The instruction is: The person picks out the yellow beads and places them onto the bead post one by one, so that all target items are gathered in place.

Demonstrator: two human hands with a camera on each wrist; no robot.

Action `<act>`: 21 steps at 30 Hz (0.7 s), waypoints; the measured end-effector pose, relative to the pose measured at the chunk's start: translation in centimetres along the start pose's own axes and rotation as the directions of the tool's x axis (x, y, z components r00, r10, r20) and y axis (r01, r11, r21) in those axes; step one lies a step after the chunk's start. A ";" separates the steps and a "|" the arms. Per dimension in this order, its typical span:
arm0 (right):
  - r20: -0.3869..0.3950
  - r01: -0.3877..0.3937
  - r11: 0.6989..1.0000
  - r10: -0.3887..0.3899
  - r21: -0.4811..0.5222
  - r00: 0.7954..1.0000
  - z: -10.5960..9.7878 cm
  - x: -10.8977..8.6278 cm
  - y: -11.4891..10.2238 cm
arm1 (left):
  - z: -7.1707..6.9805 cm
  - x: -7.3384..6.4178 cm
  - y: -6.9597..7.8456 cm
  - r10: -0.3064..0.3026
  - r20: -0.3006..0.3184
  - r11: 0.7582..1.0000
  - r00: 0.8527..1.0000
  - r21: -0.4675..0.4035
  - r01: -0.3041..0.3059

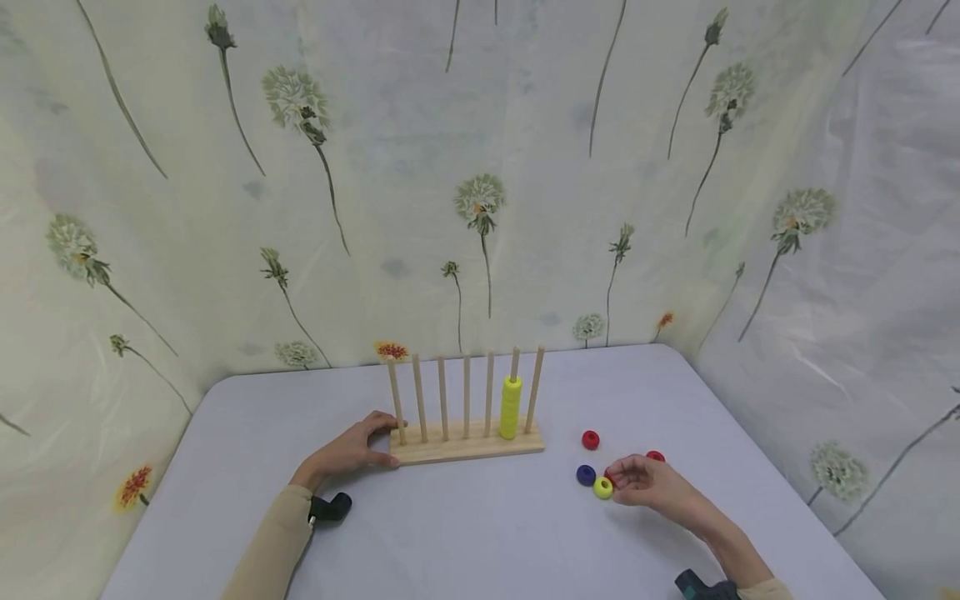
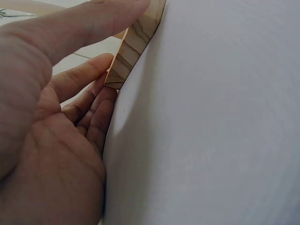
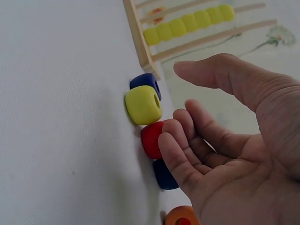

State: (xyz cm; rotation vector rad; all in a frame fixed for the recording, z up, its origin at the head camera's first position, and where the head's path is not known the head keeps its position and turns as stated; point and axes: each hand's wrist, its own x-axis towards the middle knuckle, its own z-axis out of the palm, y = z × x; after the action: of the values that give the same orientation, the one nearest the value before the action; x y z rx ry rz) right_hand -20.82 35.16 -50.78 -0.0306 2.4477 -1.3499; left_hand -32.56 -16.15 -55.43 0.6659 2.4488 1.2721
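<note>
A wooden peg rack (image 1: 465, 451) with several upright pegs stands on the table. A stack of yellow beads (image 1: 510, 408) fills most of its second peg from the right. My left hand (image 1: 350, 448) grips the left end of the base, thumb on the near side and fingers at the far side. My right hand (image 1: 663, 493) hovers by loose beads, thumb apart from loosely bent fingers, nothing held between them. Closest to it are a yellow bead (image 3: 140, 107) and a red bead (image 3: 151, 140), the latter partly hidden by the fingers. A blue bead (image 1: 586, 476) lies beside the yellow one.
Another red bead (image 1: 590, 439) lies nearer the rack, and one more red bead (image 1: 656, 456) shows behind the right hand. The right wrist view also has a dark blue bead (image 3: 165, 176) and an orange bead (image 3: 174, 216). A flowered curtain (image 1: 390, 167) hangs behind the table.
</note>
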 end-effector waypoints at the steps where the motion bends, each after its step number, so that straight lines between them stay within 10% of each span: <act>1: 0.000 0.001 1.000 -0.001 0.003 1.000 0.0 0.0 0.1 | 0.0 0.0 0.0 0.003 0.001 1.000 1.000 0.000 -0.003; 21: -0.058 0.085 0.995 -0.089 -0.055 0.994 0.9 1.4 0.7 | 0.0 -0.1 0.4 -0.002 -0.001 1.000 1.000 0.005 0.002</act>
State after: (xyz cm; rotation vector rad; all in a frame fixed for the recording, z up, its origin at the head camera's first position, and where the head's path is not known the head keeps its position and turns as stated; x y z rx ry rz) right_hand -21.75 34.59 -52.19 -0.1123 2.5586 -1.3409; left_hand -32.45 -16.04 -55.11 0.6642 2.4538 1.2668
